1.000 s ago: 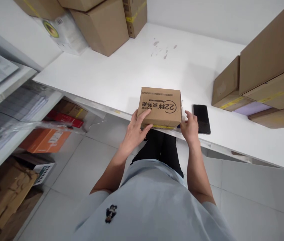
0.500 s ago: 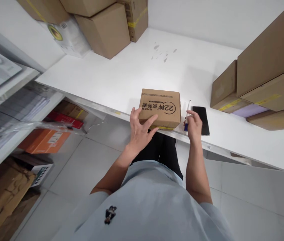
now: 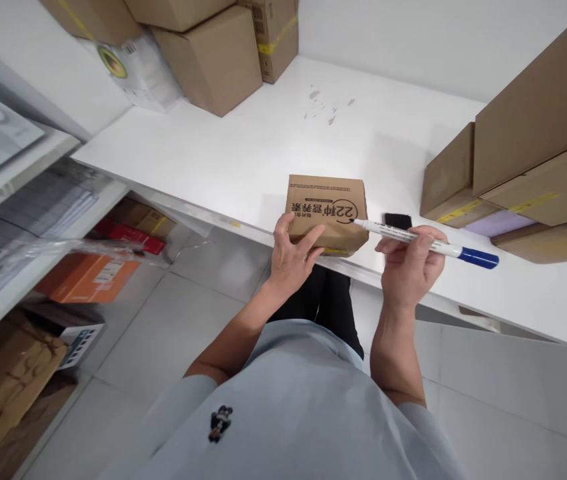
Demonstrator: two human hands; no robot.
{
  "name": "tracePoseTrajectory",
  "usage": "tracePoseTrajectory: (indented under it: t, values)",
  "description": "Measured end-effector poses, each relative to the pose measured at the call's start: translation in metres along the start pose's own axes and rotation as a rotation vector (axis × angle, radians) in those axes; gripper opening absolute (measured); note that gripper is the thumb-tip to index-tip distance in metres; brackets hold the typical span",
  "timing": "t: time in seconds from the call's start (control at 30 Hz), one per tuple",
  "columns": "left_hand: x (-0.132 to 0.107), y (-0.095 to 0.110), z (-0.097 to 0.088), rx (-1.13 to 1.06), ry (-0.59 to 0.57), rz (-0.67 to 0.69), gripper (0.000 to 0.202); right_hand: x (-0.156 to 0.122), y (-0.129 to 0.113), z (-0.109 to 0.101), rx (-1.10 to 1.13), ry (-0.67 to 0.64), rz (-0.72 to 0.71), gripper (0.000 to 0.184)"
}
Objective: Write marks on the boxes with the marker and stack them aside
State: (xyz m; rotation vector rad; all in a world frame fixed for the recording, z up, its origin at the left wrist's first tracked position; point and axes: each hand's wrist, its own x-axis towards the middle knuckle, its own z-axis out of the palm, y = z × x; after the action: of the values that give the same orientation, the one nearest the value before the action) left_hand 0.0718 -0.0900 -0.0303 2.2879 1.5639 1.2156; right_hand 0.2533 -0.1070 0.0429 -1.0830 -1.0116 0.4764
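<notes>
A small brown cardboard box (image 3: 331, 230) with black print, including "22", lies on the white table near its front edge. My left hand (image 3: 293, 253) grips its near left corner, fingers spaced along the left side and front. In my right hand (image 3: 412, 267) is a white marker (image 3: 391, 231) with a blue end, held between thumb and fingers. Its dark tip points left over the right part of the box top; I cannot tell whether it touches. A black phone (image 3: 397, 220) lies behind the right hand, mostly hidden by it.
Cardboard boxes (image 3: 213, 63) are stacked at the back left of the table (image 3: 233, 150); more large boxes (image 3: 538, 107) stand at the right. Shelves on the left hold papers, an orange box (image 3: 91, 277) and other cartons.
My right hand has lifted the marker from beside the phone and swung it nearly level, tip toward the box. The box and my left hand have shifted slightly right.
</notes>
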Motion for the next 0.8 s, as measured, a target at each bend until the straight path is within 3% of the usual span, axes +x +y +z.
tracePoseTrajectory:
  t: [0.23,0.5,0.8]
  values:
    - [0.0,0.001,0.0,-0.016,0.049,0.029,0.039,-0.015,0.001,0.021,-0.105,-0.101,-0.068,0.028]
    - [-0.001,0.0,0.001,-0.014,0.025,-0.003,0.042,-0.019,0.009,0.017,-0.268,-0.177,-0.067,0.029]
    - [-0.001,0.001,0.001,-0.018,0.014,-0.025,0.041,-0.018,0.009,0.019,-0.246,-0.188,-0.083,0.027]
